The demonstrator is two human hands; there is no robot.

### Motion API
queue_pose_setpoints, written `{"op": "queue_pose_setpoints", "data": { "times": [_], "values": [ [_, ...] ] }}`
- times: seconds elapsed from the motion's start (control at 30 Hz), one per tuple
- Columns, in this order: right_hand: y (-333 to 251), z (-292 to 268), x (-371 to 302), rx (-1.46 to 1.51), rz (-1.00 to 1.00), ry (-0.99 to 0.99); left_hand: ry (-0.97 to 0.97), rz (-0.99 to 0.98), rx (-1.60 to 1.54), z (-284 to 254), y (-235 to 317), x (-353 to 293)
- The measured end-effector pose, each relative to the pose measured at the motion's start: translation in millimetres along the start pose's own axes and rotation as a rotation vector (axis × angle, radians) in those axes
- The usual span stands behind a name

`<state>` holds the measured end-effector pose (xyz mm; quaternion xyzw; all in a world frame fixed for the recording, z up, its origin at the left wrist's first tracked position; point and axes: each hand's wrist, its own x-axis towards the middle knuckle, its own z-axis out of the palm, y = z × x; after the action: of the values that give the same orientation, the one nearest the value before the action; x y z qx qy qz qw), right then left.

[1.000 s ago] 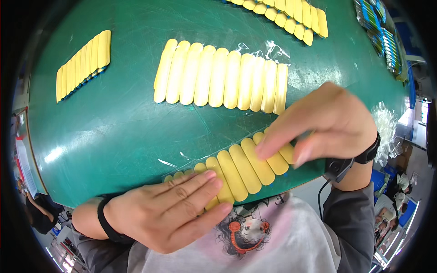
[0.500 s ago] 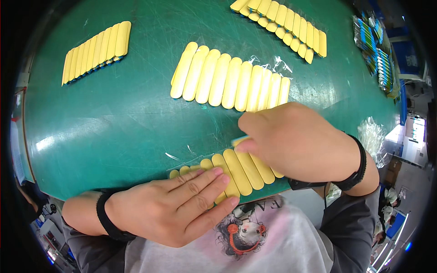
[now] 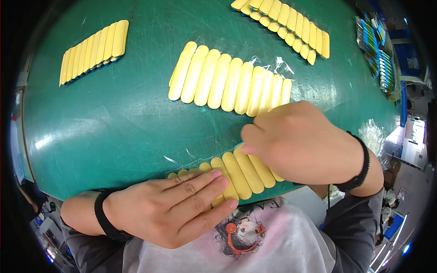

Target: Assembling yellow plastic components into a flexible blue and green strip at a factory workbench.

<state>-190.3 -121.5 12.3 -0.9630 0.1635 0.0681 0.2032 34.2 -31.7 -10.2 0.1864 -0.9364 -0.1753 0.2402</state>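
Yellow round-ended strips, set side by side, formed the near row (image 3: 236, 175), which served as landmark and lay on the green table (image 3: 123, 123) just in front of the wearer's shirt (image 3: 191, 255). Left hand (image 3: 170, 214): flat over the left part of the near row, fingers extended and a little apart, resting on the strips rather than gripping any. Right hand (image 3: 300, 139): over the right part of the near row, fingers curled inward, thumb tip by the strips' far ends; a bluish edge showed beside the thumb. Whether a strip was pinched there could not be told, the hand itself hiding the contact. Beyond the near row lay the middle row (image 3: 231, 84); farther off, to its left, the small stack (image 3: 95, 48), and to its right, the double row (image 3: 298, 28), all yellow-faced. Step in hand, as judged: right-hand work on individual strips while the left steadied the rest. Next move, also a judgement, called for light left-hand pressure and a right-hand lift or press that would not skew neighbouring strips.
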Motion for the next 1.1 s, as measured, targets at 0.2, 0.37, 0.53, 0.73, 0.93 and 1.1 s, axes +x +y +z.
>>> {"op": "queue_pose_setpoints", "data": {
  "times": [0.2,0.37,0.53,0.73,0.93,1.1],
  "values": [
    [10,3,9,-0.056,-0.009,0.066,-0.001,-0.004,-0.01,0,-1,-1],
    [23,-6,-10,-0.129,0.058,0.001,0.026,-0.01,-0.014,2,2,-1],
    [-2,-16,24,-0.189,-0.066,-0.173,-0.014,0.007,-0.011,-1,-1,1],
    [10,-15,-1,-0.189,0.001,-0.095,-0.006,-0.015,0.023,-1,2,-3],
    [-1,-3,21,0.024,-0.068,-0.013,0.001,-0.055,-0.066,-2,0,-1],
    [20,-23,-10,0.75,0.157,0.597,0.027,-0.459,-0.385,-10,-8,-10]
  ]
}}
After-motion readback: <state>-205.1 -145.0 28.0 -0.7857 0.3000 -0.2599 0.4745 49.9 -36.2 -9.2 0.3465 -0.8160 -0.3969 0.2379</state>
